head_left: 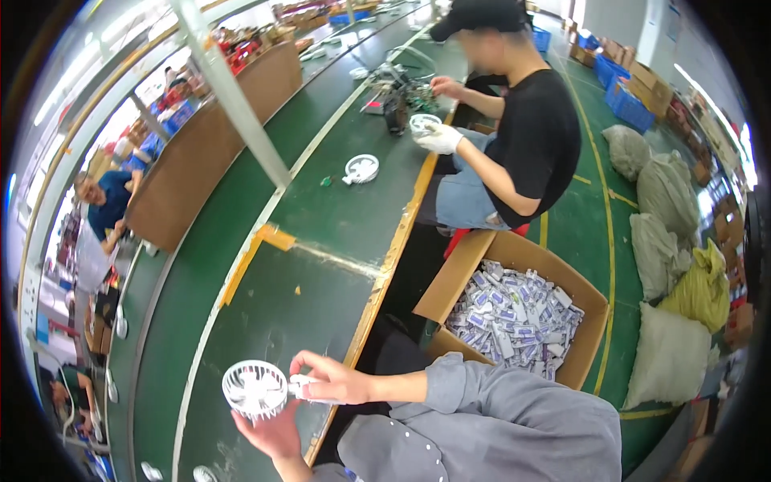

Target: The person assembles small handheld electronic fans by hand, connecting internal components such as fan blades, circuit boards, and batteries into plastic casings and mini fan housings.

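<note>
A small white handheld fan (254, 389) is held between my two hands, just above the green table near its yellow-edged side. My left hand (271, 434) grips the round cage from below, with the thumb and fingers at its lower rim. The fan's short handle is pinched in my right hand (333, 381), thumb and index finger at the joint by the cage. My palm and fingers partly cover the handle.
A co-worker (538, 120) with a white glove handles another white fan (424, 124) farther up the long green workbench (273, 321). One more fan (361, 169) lies between us. Right of the bench stands an open carton (590, 309) full of small white-purple packages; stuffed sacks (666, 353) lie beyond.
</note>
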Demonstrator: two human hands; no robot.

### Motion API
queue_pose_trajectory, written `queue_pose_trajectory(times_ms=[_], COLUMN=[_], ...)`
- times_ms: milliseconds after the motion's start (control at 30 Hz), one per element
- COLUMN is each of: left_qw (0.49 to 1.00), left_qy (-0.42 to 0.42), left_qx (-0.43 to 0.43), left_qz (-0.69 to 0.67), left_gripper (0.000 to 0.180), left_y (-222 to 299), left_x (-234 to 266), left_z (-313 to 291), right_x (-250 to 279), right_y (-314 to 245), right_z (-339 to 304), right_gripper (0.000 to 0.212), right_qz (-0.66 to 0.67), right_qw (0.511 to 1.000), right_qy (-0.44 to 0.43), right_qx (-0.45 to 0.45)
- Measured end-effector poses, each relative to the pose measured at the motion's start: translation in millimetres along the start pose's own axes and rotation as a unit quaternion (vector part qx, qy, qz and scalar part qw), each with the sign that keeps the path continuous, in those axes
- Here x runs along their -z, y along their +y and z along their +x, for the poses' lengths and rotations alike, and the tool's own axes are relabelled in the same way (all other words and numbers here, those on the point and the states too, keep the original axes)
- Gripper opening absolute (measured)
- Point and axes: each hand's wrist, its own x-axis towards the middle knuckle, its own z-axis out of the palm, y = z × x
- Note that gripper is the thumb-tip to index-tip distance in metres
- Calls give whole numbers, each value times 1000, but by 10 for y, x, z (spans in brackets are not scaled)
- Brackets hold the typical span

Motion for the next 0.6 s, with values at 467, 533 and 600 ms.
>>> queue_pose_trajectory(times_ms=[467,533,600], left_qw=[991,985,985], left_qy=[47,51,43], left_qx=[-121,-141,-122], left_qz=[33,84,118], left_gripper=[69,67,68], left_y=[-249,-262,-312], left_x=[227,390,465], left_z=[-13,-32,-105], right_x=[145,216,179], right_y=[-179,-254,-263], right_z=[-60,-15,14], right_gripper=[27,46,53], right_qz=[157,201,251], right_qw=[984,977,967], right_qy=[80,59,15], right_qx=[33,35,28])
